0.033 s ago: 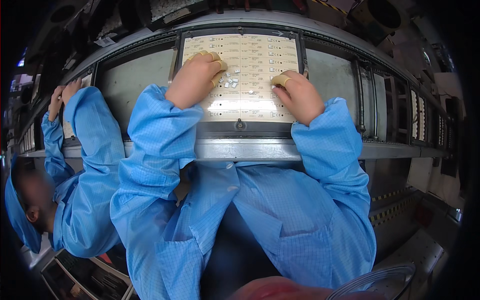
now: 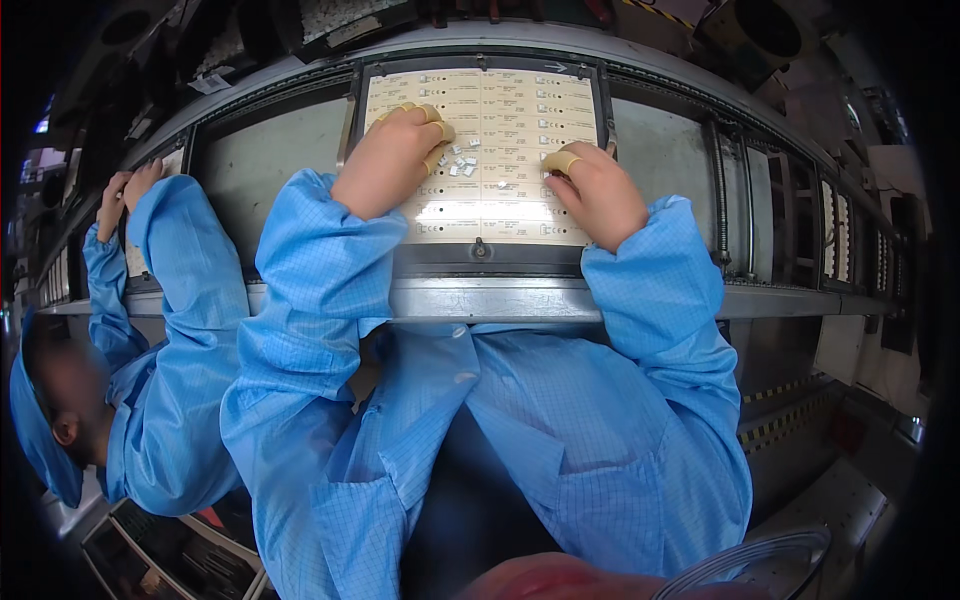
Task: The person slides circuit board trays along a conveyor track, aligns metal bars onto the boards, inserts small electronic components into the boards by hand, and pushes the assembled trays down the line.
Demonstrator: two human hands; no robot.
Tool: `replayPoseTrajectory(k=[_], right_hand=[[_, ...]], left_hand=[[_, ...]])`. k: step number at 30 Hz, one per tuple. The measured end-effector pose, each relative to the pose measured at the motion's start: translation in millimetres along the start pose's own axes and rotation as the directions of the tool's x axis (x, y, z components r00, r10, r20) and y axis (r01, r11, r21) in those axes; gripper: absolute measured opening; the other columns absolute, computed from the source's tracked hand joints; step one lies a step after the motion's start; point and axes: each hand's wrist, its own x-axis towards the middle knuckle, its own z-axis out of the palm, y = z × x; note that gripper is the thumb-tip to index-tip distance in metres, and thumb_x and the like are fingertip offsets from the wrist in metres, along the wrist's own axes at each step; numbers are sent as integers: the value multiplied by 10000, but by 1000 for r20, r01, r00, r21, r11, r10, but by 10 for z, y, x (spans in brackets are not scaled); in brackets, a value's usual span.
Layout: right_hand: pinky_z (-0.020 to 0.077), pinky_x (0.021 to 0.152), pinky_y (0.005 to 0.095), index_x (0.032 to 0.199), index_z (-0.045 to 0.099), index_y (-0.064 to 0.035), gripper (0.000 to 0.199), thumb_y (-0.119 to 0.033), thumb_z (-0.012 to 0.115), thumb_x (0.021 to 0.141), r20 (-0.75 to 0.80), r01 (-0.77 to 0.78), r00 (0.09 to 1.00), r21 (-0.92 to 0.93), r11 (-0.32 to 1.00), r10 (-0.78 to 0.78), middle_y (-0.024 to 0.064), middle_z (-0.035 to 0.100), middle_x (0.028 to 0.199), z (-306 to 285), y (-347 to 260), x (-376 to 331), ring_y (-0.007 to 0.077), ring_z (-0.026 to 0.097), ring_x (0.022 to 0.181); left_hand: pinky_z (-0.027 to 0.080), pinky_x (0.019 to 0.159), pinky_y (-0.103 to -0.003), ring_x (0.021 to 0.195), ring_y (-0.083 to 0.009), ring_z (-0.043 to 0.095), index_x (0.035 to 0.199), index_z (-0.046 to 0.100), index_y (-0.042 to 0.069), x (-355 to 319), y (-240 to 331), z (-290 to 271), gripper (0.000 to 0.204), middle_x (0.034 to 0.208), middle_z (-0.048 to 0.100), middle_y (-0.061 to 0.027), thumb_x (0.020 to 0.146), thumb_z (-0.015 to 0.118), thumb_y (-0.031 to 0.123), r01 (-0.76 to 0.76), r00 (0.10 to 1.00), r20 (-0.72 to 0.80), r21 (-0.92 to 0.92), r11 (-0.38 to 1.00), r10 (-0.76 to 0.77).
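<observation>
A cream panel of printed circuit boards (image 2: 510,208) lies in a dark frame (image 2: 430,257) in front of me. My left hand (image 2: 388,160) rests over its left half, fingers curled and wearing yellow finger cots; what they hold, if anything, is hidden. Several small white connector-like parts (image 2: 462,165) lie loose beside its thumb. One more white part (image 2: 502,184) sits alone near the panel's middle. Over the right half is my right hand (image 2: 603,197), thumb and finger pinched at the board surface. A bit of white shows at its fingertips, partly covered.
The frame sits on a conveyor with a metal front rail (image 2: 490,298). Grey conveyor bed (image 2: 270,155) stretches to either side. At the left, a co-worker in a blue smock (image 2: 185,400) works at the same line. Bins of small parts (image 2: 350,22) stand beyond the far rail.
</observation>
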Motion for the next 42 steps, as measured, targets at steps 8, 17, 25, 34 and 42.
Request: replayPoseTrajectory(k=[8,17,25,34,42], right_hand=[[467,778,367,904,615,-29,126,-99,606,799,-8,17,1000,-55,998,-17,112,577,902,31,-29,21,298,563,876],[471,783,375,943,613,-38,166,-125,602,802,96,85,993,-140,986,-72,118,563,885,-78,-230,266,299,556,883],[464,807,377,1014,603,-46,208,-135,564,830,226,92,972,-137,986,-60,129,569,904,275,-266,698,309,559,900],[488,701,365,980,568,-50,167,-75,540,818,196,-109,975,32,994,101,143,603,785,-36,-295,367,297,605,737],[476,616,296,974,542,-52,171,-75,600,815,139,-126,984,123,984,109,123,576,739,-198,-74,-114,204,583,660]], left_hand=[[480,761,-361,841,-292,573,936,634,29,-108,25,-130,178,911,600,-118,772,624,99,2,990,-144,-49,999,-9],[482,717,-308,804,-238,590,995,635,37,-410,102,-255,205,912,611,-113,790,621,39,296,942,-19,-419,858,-334],[487,690,-310,774,-255,595,973,648,56,-461,-21,-125,188,878,600,-134,786,630,64,281,955,23,-382,880,-295],[489,747,-325,835,-300,599,959,623,25,-436,-2,-94,181,900,607,-145,778,625,19,112,990,-60,-254,961,-131],[476,732,-388,830,-339,571,885,589,1,-343,68,-168,116,869,583,-162,779,584,47,104,994,47,-163,981,-98]])
